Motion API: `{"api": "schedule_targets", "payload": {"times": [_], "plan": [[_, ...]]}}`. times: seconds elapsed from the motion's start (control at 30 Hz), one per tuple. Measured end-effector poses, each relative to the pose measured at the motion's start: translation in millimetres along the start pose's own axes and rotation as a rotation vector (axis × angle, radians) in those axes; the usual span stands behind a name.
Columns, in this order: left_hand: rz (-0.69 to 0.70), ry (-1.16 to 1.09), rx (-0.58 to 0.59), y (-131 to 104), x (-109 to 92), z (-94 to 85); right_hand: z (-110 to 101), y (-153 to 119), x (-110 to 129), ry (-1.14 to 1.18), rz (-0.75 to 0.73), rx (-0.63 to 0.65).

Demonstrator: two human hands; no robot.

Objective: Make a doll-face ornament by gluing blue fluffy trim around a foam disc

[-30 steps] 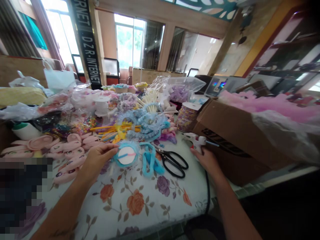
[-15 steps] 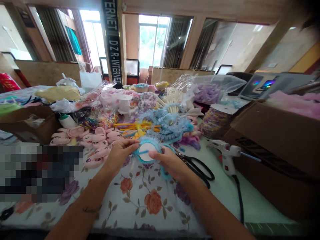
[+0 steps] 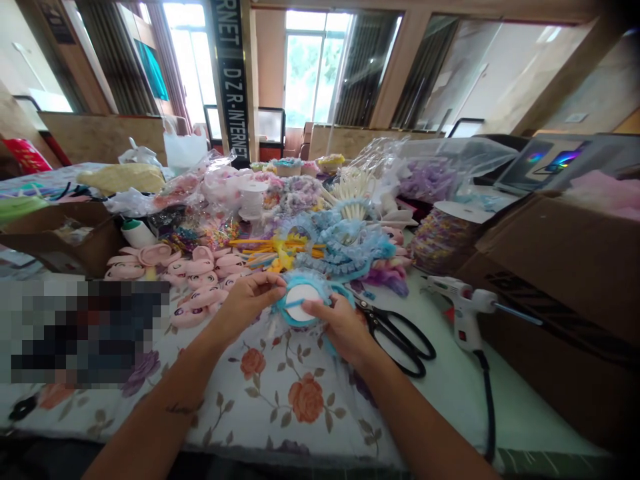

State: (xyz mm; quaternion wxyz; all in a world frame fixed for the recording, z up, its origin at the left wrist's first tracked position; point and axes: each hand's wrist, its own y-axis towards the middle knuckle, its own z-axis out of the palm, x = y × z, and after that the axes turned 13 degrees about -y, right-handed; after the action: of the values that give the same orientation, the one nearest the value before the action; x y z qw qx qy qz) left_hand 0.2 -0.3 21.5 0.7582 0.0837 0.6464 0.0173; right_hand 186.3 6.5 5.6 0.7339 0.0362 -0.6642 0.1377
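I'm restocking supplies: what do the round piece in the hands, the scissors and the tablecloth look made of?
Round piece: matte white disc, perhaps card or foam, edged in fuzzy blue trim. Scissors: glossy black handles, probably plastic; blades hard to see. Tablecloth: smooth flower-printed sheet, cloth or vinyl, unclear.

A craft workshop; glue gun (image 3: pixel 463 303), scissors (image 3: pixel 400 333), ribbon trims (image 3: pixel 335 250) crowd the table (image 3: pixel 280 400).

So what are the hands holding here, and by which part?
Both hands hold a round white disc edged with blue frill: the left hand pinches its left rim, the right hand its lower right edge.
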Motion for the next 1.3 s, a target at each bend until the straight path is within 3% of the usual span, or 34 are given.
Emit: {"api": "schedule_targets", "payload": {"times": [0.43,0.83,1.17,1.3], "plan": [[0.046,0.042,0.026,2.4,2.8,-4.9,1.7,0.6,-2.0,0.009,0.006,-0.007],[0.163,0.376,0.127,5.9,-0.5,-16.1,1.2,0.9,-2.7,-0.04,0.018,-0.015],[0.213,0.431,0.118,4.7,-1.2,-11.1,0.8,0.2,-2.2,-0.066,-0.044,0.013],[0.193,0.317,0.085,5.3,1.2,-11.4,2.1,-0.8,2.8,-0.094,-0.033,0.0]]}}
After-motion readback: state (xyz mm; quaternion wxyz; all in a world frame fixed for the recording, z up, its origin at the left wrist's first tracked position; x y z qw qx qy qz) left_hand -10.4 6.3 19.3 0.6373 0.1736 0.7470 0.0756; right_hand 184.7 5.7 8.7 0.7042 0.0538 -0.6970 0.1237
